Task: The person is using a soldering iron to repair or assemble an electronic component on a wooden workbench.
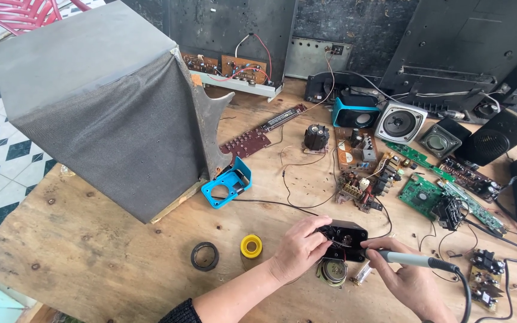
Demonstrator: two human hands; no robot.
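My left hand (299,248) is clamped on a small black box (345,237) low on the table (91,251), fingers curled over its near-left edge. My right hand (403,278) is closed around a soldering iron (411,259), whose tip reaches into the box's open face; I can't tell exactly what the tip touches. The iron's black cord (465,293) runs off past my wrist.

Just below the box lies a small round speaker (332,272), touching or nearly touching it. A yellow solder reel (251,246) sits left of my left hand, and a black ring (204,256) further left, apart from it.

A big grey speaker cabinet (109,101) lies tilted across the table's left half, with a blue plastic frame (228,183) at its lower right corner. Up the table I see a blue speaker (354,112), a square grey speaker (400,122), a red-brown board (246,143) and green boards (421,194) scattered among loose wires. A red chair (13,15) shows at the top left.
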